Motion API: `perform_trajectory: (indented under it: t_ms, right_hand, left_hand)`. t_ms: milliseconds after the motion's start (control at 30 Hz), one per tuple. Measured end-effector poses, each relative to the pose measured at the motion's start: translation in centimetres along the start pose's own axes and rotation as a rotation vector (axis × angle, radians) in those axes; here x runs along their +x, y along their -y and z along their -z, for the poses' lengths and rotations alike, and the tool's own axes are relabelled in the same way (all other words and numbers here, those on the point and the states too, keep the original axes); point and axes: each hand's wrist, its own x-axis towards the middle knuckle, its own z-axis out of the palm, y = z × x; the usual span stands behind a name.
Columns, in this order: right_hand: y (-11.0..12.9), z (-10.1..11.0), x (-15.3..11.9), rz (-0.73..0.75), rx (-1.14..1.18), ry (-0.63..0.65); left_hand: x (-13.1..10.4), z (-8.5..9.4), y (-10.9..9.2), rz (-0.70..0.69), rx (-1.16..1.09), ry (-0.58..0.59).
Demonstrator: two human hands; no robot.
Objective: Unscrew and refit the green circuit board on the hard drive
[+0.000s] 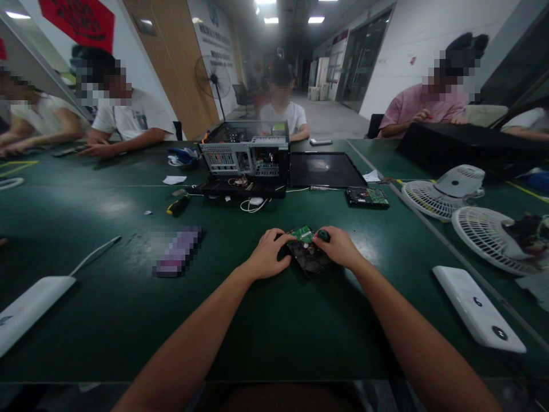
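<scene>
A hard drive (309, 260) with a green circuit board lies on the green table (274, 332) in front of me. On its left edge rests my left hand (270, 254), thumb and fingers apart around the corner. My right hand (337, 245) is closed on a small screwdriver with a dark, rounded handle (323, 235), held over the right part of the circuit board. The tool's tip is too small to make out. Farther back, a second drive (368, 197) lies flat with its circuit board up.
An open computer case (244, 157) stands at the back beside a black panel (326, 169). A yellow-black screwdriver (178, 205) and a blurred phone (179, 250) lie left. White fan grilles (489, 237) and a white power bank (478, 309) are right. Several people sit around the table.
</scene>
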Motion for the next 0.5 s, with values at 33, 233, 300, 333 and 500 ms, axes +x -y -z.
perform_trajectory:
  t_ms: [33, 233, 300, 333, 500]
  right_hand:
    - [0.03, -0.02, 0.01, -0.002, -0.002, -0.001]
    - [0.16, -0.28, 0.02, -0.010, -0.047, -0.030]
    - [0.16, -0.35, 0.01, -0.016, -0.044, -0.044]
    - [0.15, -0.37, 0.00, -0.018, -0.039, -0.045]
    - [0.13, -0.43, -0.05, -0.035, -0.021, -0.043]
  left_hand:
    - [-0.01, -0.01, -0.02, 0.000, 0.003, 0.001]
    - [-0.02, -0.03, -0.06, -0.011, 0.014, -0.002]
    - [-0.02, -0.02, -0.09, -0.008, 0.016, 0.000]
    - [-0.02, -0.01, -0.11, -0.008, 0.016, 0.001]
    - [0.02, 0.13, -0.18, -0.006, 0.011, 0.008]
